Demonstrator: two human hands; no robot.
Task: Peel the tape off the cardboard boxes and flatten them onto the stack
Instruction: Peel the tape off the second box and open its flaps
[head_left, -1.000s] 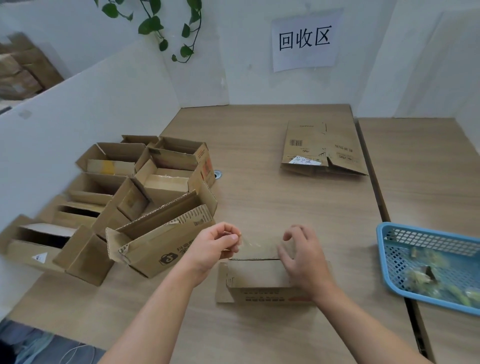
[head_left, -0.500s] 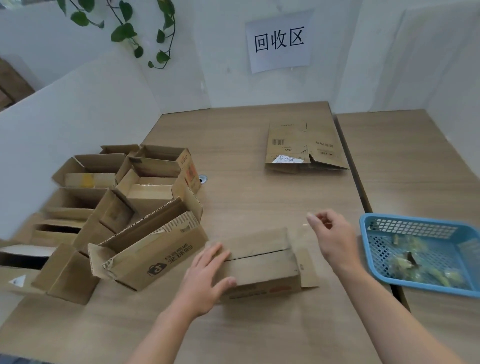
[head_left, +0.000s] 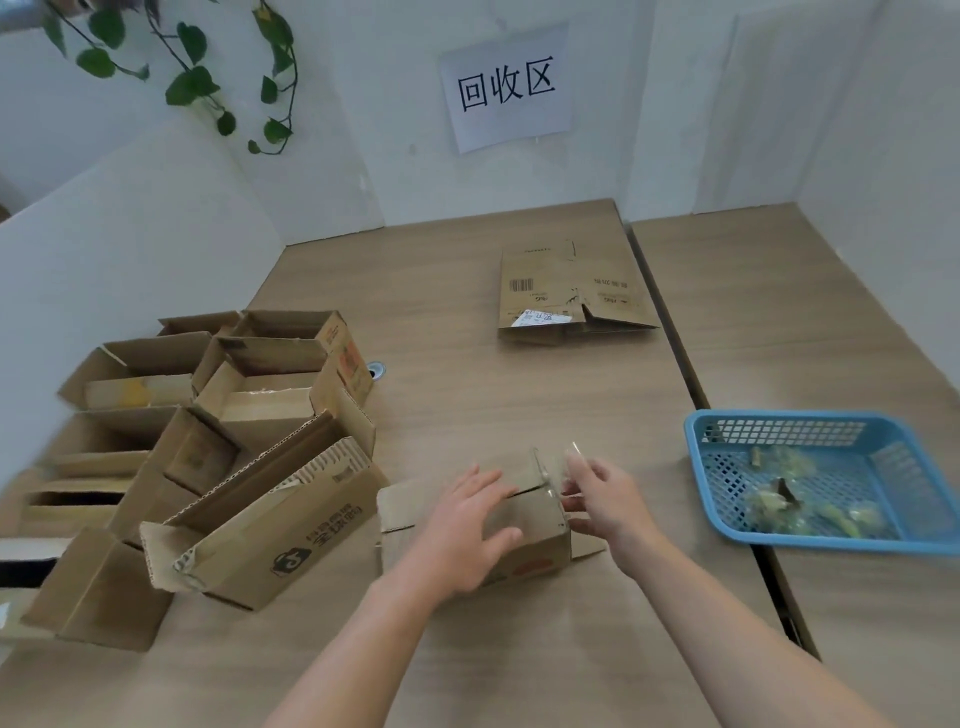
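CHANGE: your right hand (head_left: 605, 501) returns from the basket (head_left: 857, 544), now pinching tape (head_left: 546, 475) at the box (head_left: 530, 540) end | HOLD: left hand (head_left: 462, 530) flat, pressing box | STATUS: peeling continues.

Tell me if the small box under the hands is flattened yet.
Not flattened. The small box shows top and front faces; left hand lies flat on it, right hand pinches clear tape at its end.

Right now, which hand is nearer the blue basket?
Right. The right hand pinches tape at the box's right end, on the basket's side but apart from it. The left hand lies flat on the box top, farther left.
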